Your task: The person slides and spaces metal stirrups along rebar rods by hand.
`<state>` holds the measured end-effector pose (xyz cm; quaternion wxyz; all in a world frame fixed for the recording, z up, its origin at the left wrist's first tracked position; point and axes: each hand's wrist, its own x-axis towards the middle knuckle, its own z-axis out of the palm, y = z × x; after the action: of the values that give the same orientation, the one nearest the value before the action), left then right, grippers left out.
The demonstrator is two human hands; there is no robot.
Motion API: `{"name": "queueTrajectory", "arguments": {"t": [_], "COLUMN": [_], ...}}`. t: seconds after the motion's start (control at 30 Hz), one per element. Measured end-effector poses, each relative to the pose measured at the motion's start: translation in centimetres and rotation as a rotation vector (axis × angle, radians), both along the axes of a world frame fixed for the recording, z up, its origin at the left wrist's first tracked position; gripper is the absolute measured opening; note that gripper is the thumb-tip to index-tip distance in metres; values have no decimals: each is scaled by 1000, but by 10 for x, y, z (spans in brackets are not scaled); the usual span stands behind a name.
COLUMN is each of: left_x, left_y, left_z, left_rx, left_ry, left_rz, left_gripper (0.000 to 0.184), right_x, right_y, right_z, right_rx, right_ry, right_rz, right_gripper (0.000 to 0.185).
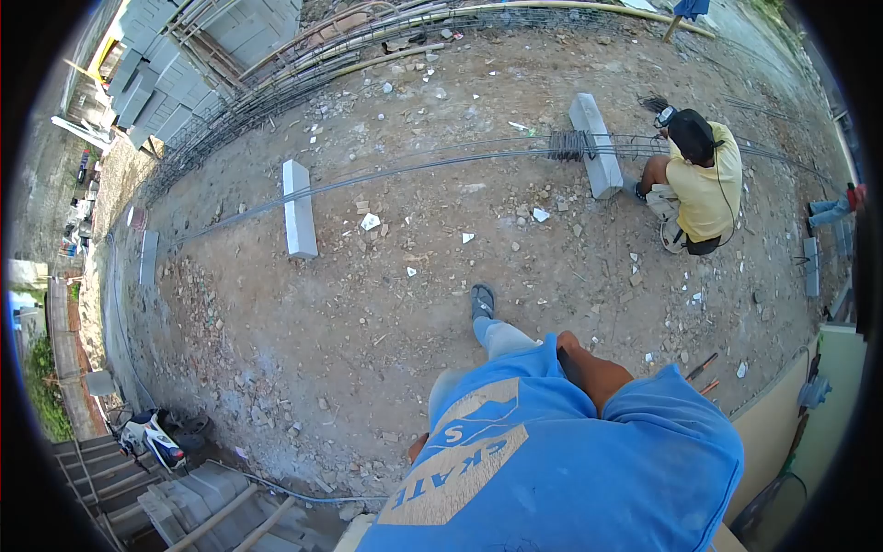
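Where long rods (395, 172) span blocks (301, 230), we expect stiff, springy, weighty handling; likely best hold: mid-span. Right grip (569, 344), left grip (418, 448): mostly hidden, state we cannot tell.

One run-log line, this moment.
right hand: by blue printed shirt, grip unclear | left hand: mostly hidden | thin grey metal rods: across pale-grey rectangular blocks | yellow-shirted co-worker: low beside rods

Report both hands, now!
Left hand: cannot be told; only a sliver of skin shows beside the blue fabric shirt.
Right hand: cannot be told; bare arm visible, grip unclear.
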<state>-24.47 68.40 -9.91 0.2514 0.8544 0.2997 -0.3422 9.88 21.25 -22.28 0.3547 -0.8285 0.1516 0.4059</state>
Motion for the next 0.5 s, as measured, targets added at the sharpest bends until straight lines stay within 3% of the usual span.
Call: {"name": "queueTrajectory", "arguments": {"t": [0.03,0.07,0.13,0.17,0.2,0.27,0.3,0.33,0.37,0.5], "left_x": [16,41,97,126,164,223,250,254,285,417], "left_y": [18,35,60,71,77,103,122,149,166,230], "left_z": [1,10,32,40,53,53,52,0,-21,-9], "left_rx": [4,6,4,3,2,-10,-18,0,-3,-153], "left_ry": [-54,-139,-284,-324,-187,-200,-207,-333,-342,-110], "left_rz": [-13,-25,-26,-4,217,184,157,3,-16,25], "left_gripper": [42,40,36,34,35,36,37,38,38,39], "right_x": [57,76,156,193,225,281,304,322,338,358], "right_y": [43,66,127,151,168,187,196,201,200,178], "right_z": [91,34,111,143,164,190,198,205,206,171], "right_rx": [30,-193,177,259,343,388,433,434,398,237], "right_ry": [128,-112,105,59,13,-46,-96,-108,-127,-115], "right_rz": [196,212,-352,-388,-425,-440,-447,-463,-503,-742], "right_gripper": [18,21,20,19,20,21,22,22,22,21]}}
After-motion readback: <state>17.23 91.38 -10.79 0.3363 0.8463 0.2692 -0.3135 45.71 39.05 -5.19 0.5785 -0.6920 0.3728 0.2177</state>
